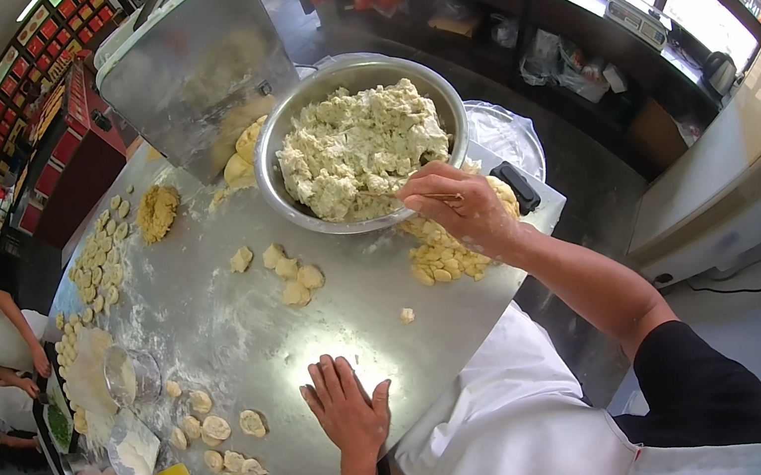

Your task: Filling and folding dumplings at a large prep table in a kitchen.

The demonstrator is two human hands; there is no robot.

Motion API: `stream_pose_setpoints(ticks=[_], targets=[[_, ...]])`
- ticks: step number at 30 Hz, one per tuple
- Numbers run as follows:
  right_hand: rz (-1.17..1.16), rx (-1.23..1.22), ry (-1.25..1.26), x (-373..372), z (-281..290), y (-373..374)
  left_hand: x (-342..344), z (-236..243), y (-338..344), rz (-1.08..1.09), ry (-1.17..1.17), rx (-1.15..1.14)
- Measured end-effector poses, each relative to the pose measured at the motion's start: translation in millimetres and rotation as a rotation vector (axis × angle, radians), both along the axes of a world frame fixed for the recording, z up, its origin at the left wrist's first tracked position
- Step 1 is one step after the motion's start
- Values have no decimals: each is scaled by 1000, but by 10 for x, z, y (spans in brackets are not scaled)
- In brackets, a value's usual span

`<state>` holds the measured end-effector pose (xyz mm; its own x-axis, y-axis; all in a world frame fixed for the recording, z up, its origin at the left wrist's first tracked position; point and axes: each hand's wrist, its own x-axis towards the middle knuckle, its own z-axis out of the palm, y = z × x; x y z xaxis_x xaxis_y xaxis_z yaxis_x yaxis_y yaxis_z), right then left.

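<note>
Clamps a thin, brown, stick-like utensil (444,196) in the right hand (465,211), long axis crosswise, pointing left from the grip into a round, silver metal bowl (348,225), and rests the left hand (349,412) flat, fingers apart.

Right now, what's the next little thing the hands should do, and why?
I'd maybe have the right hand scoop up a little pale-green mix with the thin stick. It holds the stick over the front of the metal bowl, close to the mix, while the left hand lies flat on the table.
</note>
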<state>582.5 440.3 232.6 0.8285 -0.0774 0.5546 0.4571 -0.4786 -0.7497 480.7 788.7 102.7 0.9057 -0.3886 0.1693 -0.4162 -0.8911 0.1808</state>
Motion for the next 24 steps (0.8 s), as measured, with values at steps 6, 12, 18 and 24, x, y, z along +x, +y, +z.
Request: stream_pose_setpoints(ticks=[6,12,18,24], targets=[[4,-205,6,336,-308,16,252,-107,242,-8,105,-178],[119,-172,151,387,-232,-141,-171,-143,664,219,123,-110],[210,624,503,359,-295,-336,-241,59,569,151,210,-522],[197,480,294,419,-404,-248,-223,100,404,301,333,-943]])
